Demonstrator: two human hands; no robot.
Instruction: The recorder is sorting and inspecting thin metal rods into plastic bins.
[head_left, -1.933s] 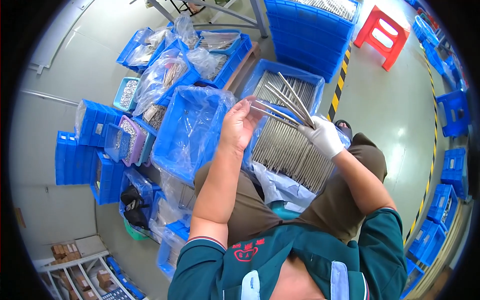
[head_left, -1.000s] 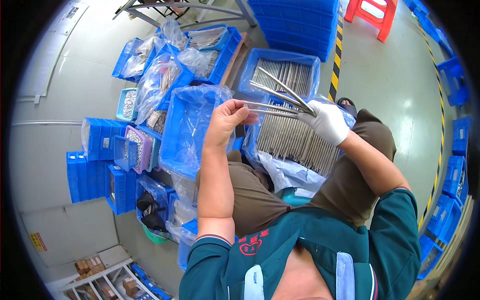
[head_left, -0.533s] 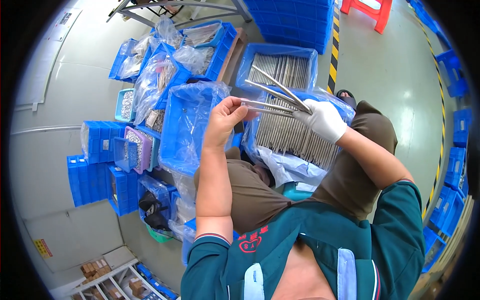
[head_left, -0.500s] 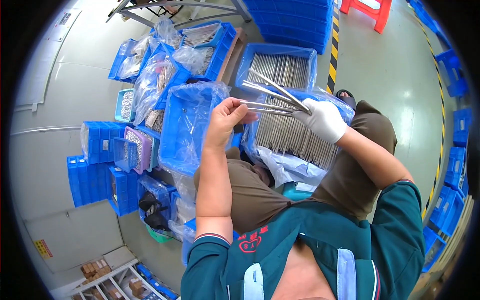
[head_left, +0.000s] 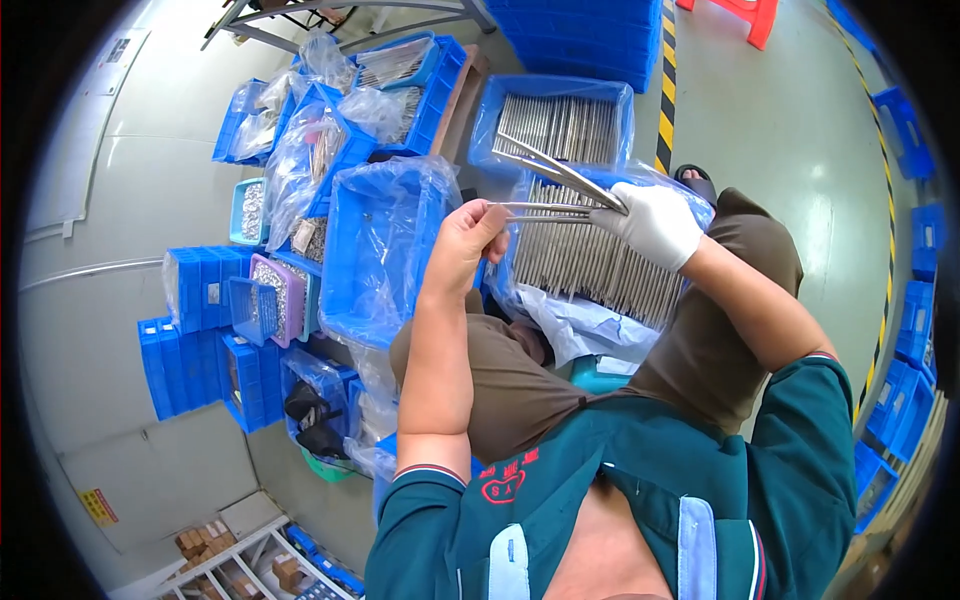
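Several long, slim metal rods [head_left: 562,176] fan out from my right hand [head_left: 655,226], which wears a white glove and is closed round their one end. My left hand [head_left: 467,245], bare, pinches the far end of the lower rods between thumb and fingers. Beneath the hands stands a lined blue bin [head_left: 503,292] with rows of similar metal rods [head_left: 590,262] packed side by side. White-blue wrapping [head_left: 585,328] bunches at its near edge. Whether each held piece is one rod or a two-armed tool such as tweezers, I cannot make out.
Beyond it, another blue bin [head_left: 484,122] holds more rods. Left of my left hand stands a big blue bin [head_left: 378,255] lined with clear plastic. Further left are stacked blue crates [head_left: 210,290] and a pink basket [head_left: 290,300] of small metal parts. Blue crates [head_left: 575,40] rise at the back.
Both hands have shifted slightly to the right with the rods. My left fingers have closed more tightly on the rod ends, and the upper rods lie closer together.
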